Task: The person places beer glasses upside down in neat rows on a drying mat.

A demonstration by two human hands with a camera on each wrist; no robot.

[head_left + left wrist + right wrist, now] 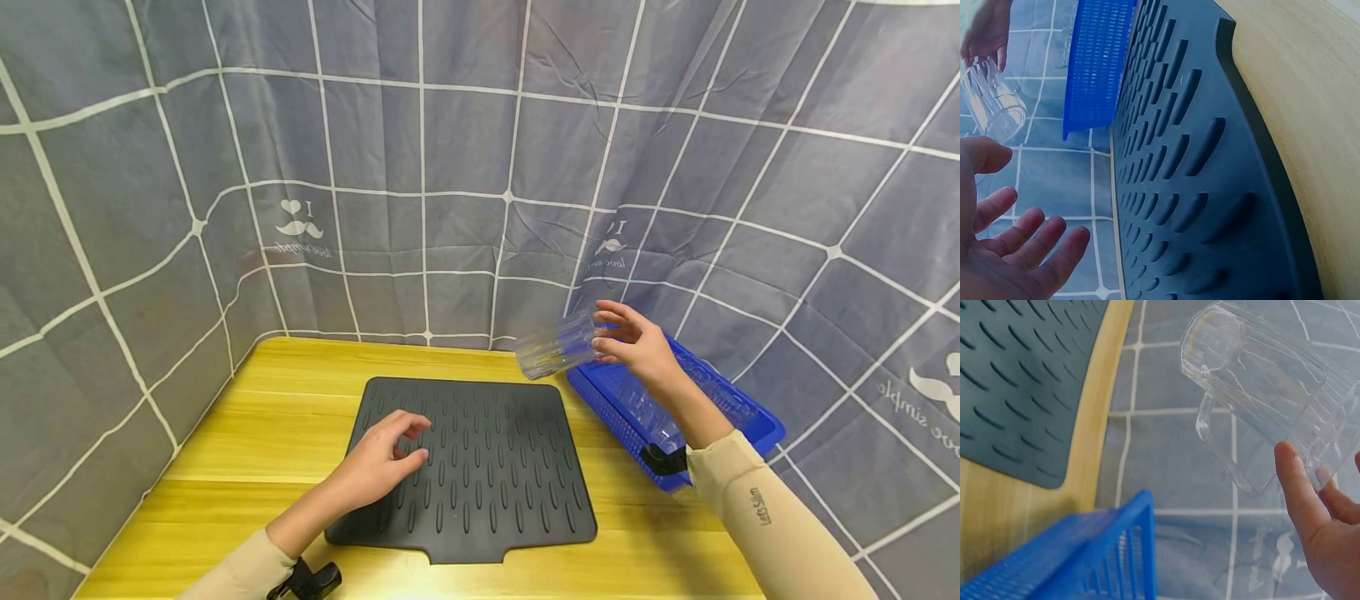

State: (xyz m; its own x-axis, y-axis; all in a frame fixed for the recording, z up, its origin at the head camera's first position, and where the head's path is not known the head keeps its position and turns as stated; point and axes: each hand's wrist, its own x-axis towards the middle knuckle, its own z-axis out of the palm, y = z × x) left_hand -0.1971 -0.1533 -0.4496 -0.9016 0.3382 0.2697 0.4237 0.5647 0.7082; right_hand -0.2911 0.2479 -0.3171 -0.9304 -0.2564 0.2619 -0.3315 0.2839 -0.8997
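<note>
My right hand (639,343) grips a clear mug (553,348) by its rim end, up above the table's back edge. The mug lies tilted in the air with its base towards the left. In the right wrist view its handle (1204,428) hangs on the lower side, beside my thumb. My left hand (381,460) hovers over the left part of a black ridged mat (487,508), fingers loosely bent and nothing held. Its spread fingers (1041,234) show in the left wrist view.
A blue plastic basket (611,417) stands to the right of the mat, under my right forearm, with several clear glass pieces (660,421) in it. Yellow wooden tabletop (292,392) surrounds the mat. A grey checked curtain (465,150) encloses the back and sides.
</note>
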